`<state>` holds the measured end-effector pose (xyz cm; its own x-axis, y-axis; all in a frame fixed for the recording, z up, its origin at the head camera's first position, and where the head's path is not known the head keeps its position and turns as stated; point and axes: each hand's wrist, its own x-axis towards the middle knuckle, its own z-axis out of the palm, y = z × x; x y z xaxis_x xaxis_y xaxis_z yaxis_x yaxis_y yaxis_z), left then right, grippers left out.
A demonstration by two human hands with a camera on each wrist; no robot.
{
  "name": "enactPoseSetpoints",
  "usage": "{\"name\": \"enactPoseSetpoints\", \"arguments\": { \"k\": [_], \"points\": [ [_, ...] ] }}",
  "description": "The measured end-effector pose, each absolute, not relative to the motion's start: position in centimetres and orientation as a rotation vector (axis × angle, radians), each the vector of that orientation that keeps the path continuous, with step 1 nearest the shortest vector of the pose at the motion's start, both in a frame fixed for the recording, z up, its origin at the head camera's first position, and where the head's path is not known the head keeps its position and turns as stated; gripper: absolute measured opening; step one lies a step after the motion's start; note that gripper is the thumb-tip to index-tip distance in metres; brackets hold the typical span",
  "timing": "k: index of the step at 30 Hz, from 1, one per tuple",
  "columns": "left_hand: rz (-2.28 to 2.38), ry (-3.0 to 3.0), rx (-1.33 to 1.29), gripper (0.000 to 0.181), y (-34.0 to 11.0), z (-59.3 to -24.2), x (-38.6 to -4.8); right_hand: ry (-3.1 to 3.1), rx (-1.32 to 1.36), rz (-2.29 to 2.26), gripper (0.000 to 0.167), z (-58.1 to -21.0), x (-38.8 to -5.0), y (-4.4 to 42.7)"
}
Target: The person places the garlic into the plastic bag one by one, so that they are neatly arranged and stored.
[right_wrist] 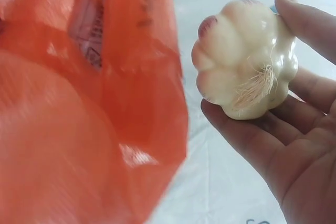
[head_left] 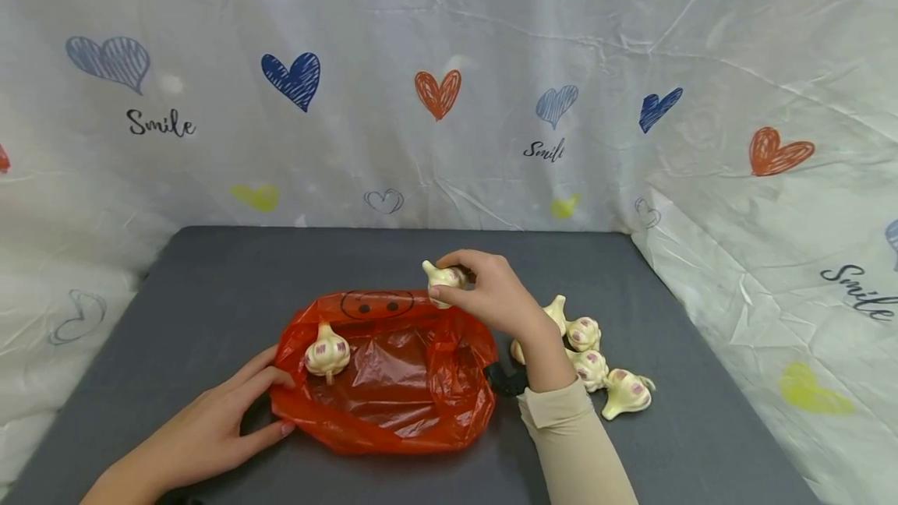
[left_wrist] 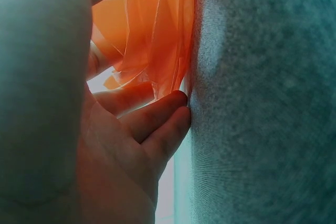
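Note:
An orange-red plastic bag (head_left: pixel 393 443) lies spread with its mouth gaping upward. One garlic bulb (head_left: pixel 327 353) rests inside it at the left. At the bag's left rim, my left hand (head_left: pixel 217 419) holds the plastic between fingers and thumb; in the left wrist view its lower fingers (left_wrist: pixel 167 132) are against the tabletop. Over the bag's far right edge, my right hand (head_left: pixel 498 294) grips another garlic bulb (head_left: pixel 446 280) by thumb and fingers. The right wrist view shows this bulb's rooty base (right_wrist: pixel 252 87), beside the bag and apart from it.
Several more garlic bulbs (head_left: pixel 627 393) lie in a loose group right of the bag, partly hidden by my right forearm. Everything stands on a dark grey table (head_left: pixel 231 271). A pale sheet (head_left: pixel 491 22) printed with hearts hangs behind and around it.

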<state>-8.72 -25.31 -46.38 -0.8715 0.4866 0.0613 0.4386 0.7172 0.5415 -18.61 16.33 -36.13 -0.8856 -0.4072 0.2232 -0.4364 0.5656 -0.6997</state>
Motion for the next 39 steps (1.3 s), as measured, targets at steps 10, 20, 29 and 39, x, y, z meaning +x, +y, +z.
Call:
{"name": "enactPoseSetpoints", "arguments": {
  "k": [10, 20, 29, 39],
  "points": [
    [0.87, 2.815, 0.778, 0.041, -25.2, -46.0, -8.8, -2.745, 0.832, 1.268, 0.036, -36.7, -18.6, 15.0],
    [0.87, 2.825, 0.777, 0.039, -25.1, -45.9, -8.6, -2.763, 0.934, 1.25, 0.037, -37.2, -18.5, 13.7],
    [0.872, 2.827, 0.779, 0.039, -25.1, -45.9, -8.4, -2.773, 1.017, 1.222, 0.037, -37.7, -18.3, 12.2],
    [0.864, 2.818, 0.765, 0.039, -25.2, -45.9, -8.5, -2.765, 1.125, 1.252, 0.036, -38.2, -17.9, 10.9]
  ]
}}
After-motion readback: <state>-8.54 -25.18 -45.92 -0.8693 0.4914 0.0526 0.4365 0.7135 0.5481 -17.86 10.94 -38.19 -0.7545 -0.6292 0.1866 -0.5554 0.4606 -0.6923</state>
